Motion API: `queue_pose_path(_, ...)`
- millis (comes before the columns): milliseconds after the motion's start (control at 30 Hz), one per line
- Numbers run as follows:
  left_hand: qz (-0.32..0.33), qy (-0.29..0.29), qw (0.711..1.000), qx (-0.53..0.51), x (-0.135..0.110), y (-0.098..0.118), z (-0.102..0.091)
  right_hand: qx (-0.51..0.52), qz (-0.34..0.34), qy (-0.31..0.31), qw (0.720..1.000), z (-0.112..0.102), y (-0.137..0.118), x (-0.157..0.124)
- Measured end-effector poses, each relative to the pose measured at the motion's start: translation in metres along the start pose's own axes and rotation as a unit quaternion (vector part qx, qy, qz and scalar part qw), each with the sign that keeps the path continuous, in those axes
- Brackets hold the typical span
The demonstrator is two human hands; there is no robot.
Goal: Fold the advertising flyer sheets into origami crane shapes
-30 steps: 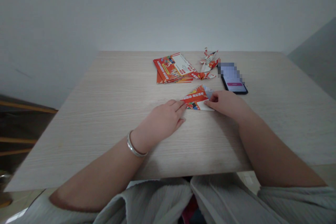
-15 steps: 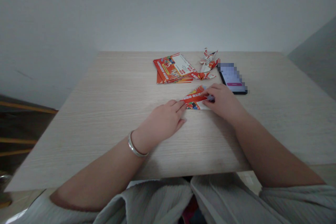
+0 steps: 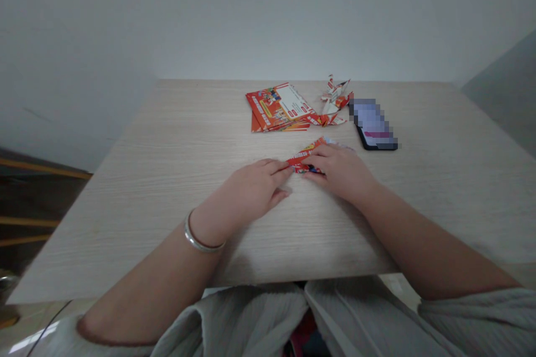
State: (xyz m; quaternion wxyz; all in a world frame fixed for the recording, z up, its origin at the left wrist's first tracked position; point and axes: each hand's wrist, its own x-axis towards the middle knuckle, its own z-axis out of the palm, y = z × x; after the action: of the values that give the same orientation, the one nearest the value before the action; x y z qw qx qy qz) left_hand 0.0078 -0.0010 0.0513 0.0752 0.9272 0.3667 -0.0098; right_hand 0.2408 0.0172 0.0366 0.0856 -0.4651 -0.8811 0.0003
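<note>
A folded leaflet (image 3: pixel 298 159), red with white lettering and bright pictures, lies on the table between my hands. At its left end, the fingertips of my left hand (image 3: pixel 255 189) press down; these fingers are stretched out, with the thumb apart on the near side. My right hand (image 3: pixel 345 173) covers much of the leaflet. Its fingers bend over the top and the thumb sits at the near edge, so the paper lies between them. The right part of the leaflet is mostly hidden under this hand.
Behind the hands lies a stack of red and white leaflets (image 3: pixel 276 107). Folded paper cranes (image 3: pixel 335 101) in the same print sit beside it. Further right is a phone (image 3: pixel 374 125), its screen blurred. The pale wooden table (image 3: pixel 176 139) meets a wall at the back.
My right hand has slid left along the folded leaflet, closer to my left hand, and covers more of its middle. My left hand has shifted slightly left, its fingertips still at the leaflet's end.
</note>
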Motion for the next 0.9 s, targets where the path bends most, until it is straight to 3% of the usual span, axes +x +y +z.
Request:
queue_pose_path(400, 0.037, 0.016, 0.999, 0.007, 0.004, 0.0, 0.005, -0.121, 0.011, 0.012, 0.993, -0.007, -0.015, 0.01)
queue_pose_path(900, 0.008, 0.002, 1.0, 0.013, -0.003, 0.0, -0.002, 0.014, 0.071, -0.019, 0.997, 0.009, -0.005, 0.017)
